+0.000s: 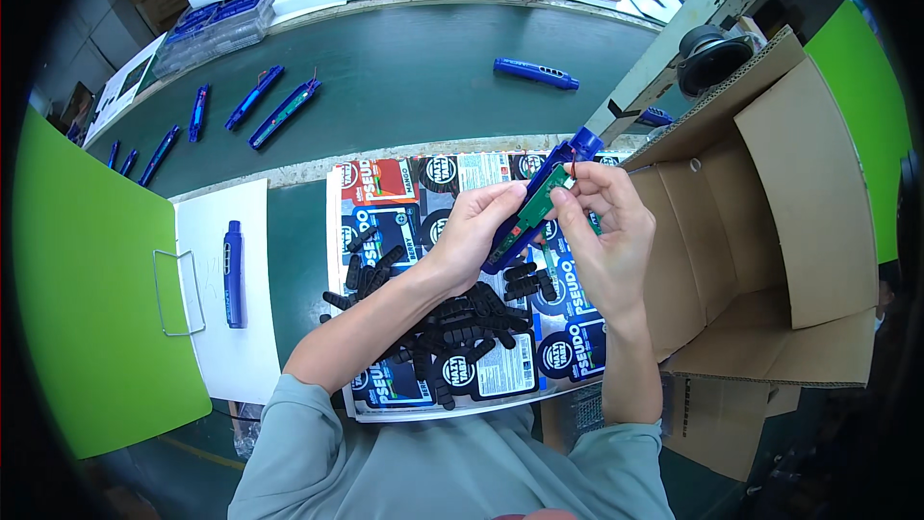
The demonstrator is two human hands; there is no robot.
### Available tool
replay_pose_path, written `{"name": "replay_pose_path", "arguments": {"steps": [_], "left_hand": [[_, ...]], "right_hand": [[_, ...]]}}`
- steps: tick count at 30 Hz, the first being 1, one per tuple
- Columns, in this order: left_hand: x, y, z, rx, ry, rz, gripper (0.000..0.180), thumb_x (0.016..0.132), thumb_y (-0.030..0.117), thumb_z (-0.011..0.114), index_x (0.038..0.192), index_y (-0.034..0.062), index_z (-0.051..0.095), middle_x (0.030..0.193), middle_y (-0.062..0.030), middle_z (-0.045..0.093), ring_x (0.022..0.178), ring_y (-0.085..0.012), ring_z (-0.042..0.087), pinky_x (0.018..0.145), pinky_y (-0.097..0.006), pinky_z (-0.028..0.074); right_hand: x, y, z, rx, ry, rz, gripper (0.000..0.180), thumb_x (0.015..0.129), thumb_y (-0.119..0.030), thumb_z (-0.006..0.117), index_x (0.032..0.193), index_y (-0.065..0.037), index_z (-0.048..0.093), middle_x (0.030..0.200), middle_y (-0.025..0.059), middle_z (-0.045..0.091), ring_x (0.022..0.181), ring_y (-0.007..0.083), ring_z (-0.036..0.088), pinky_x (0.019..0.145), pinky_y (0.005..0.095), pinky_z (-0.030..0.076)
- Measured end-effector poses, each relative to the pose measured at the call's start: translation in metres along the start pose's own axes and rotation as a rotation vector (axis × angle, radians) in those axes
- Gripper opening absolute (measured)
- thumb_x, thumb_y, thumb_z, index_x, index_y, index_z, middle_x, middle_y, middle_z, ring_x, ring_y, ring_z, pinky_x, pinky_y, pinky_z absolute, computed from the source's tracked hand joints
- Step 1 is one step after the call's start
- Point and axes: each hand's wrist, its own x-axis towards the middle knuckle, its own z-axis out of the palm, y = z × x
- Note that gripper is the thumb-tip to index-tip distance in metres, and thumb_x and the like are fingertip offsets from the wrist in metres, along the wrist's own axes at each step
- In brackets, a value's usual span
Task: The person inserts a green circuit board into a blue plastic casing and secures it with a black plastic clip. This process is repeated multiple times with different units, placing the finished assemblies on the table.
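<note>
In front of me, a blue pen-shaped plastic housing (584, 142) is held tilted, its far end up to the right. A narrow green circuit board (535, 207) lies along its open side. My left hand (469, 233) is closed round the housing, the thumb along its edge beside the board. With thumb and fingers bent, my right hand (616, 231) pinches the board's upper end, where a white connector and a reddish wire show. Exactly what lies between those fingertips is partly hidden. Below the hands, small black ribbed pieces (462, 323) are heaped on printed sheets (388, 181).
A blue device (233, 274) lies on white paper (204, 221) beside a green panel (106, 279) at left. An open cardboard box (799, 202) stands at right. Beyond, several blue housings (285, 114) rest on the dark green conveyor belt (404, 67), near a metal post (674, 53).
</note>
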Motion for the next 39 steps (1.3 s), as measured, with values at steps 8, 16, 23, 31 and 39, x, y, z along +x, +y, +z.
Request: {"name": "replay_pose_path", "arguments": {"steps": [8, 16, 23, 31, 39], "left_hand": [[0.0, -0.002, -0.005, -0.037, 0.015, 0.035, 0.034, 0.109, 0.029, 0.051, 0.119, 0.0, 0.067, 0.099, -0.0072, 0.071, 0.086, -0.0125, 0.067, 0.074, -0.027, 0.055], [-0.003, 0.004, -0.002, 0.036, -0.021, 0.067, 0.04, 0.11, 0.027, 0.049, 0.131, -0.0033, 0.063, 0.104, -0.0098, 0.072, 0.09, -0.0125, 0.067, 0.077, -0.027, 0.055], [-0.003, 0.004, 0.002, 0.019, 0.01, 0.097, 0.039, 0.11, 0.029, 0.051, 0.13, -0.0008, 0.066, 0.096, -0.0049, 0.071, 0.082, -0.0085, 0.065, 0.074, -0.025, 0.053], [-0.003, 0.003, 0.002, 0.028, 0.008, 0.09, 0.038, 0.11, 0.029, 0.051, 0.128, -0.0011, 0.066, 0.094, -0.0048, 0.07, 0.081, -0.0085, 0.064, 0.075, -0.024, 0.052], [-0.001, 0.001, 0.001, 0.055, -0.011, 0.108, 0.037, 0.11, 0.028, 0.05, 0.125, -0.0015, 0.067, 0.098, -0.0071, 0.071, 0.084, -0.0099, 0.065, 0.075, -0.025, 0.053]], "right_hand": [[-0.002, -0.009, -0.002, -0.001, 0.016, -0.037, 0.022, 0.092, 0.003, 0.071, 0.113, 0.005, 0.065, 0.088, 0.0094, 0.073, 0.076, 0.0117, 0.07, 0.067, 0.0249, 0.053], [-0.002, -0.008, -0.001, -0.007, 0.056, -0.09, 0.023, 0.091, 0.004, 0.071, 0.113, 0.005, 0.064, 0.089, 0.0103, 0.072, 0.077, 0.0116, 0.069, 0.069, 0.0253, 0.054], [-0.004, -0.008, -0.001, -0.001, 0.066, -0.111, 0.022, 0.091, 0.005, 0.071, 0.111, 0.005, 0.064, 0.09, 0.0109, 0.072, 0.077, 0.0119, 0.069, 0.068, 0.0253, 0.055], [-0.003, -0.009, -0.003, -0.012, 0.032, -0.092, 0.022, 0.09, 0.005, 0.071, 0.112, 0.005, 0.065, 0.089, 0.0098, 0.072, 0.076, 0.0118, 0.069, 0.067, 0.0258, 0.054], [-0.004, -0.007, -0.003, -0.004, 0.062, -0.084, 0.021, 0.091, 0.005, 0.071, 0.112, 0.005, 0.065, 0.089, 0.009, 0.072, 0.077, 0.0121, 0.07, 0.068, 0.025, 0.055]]}}
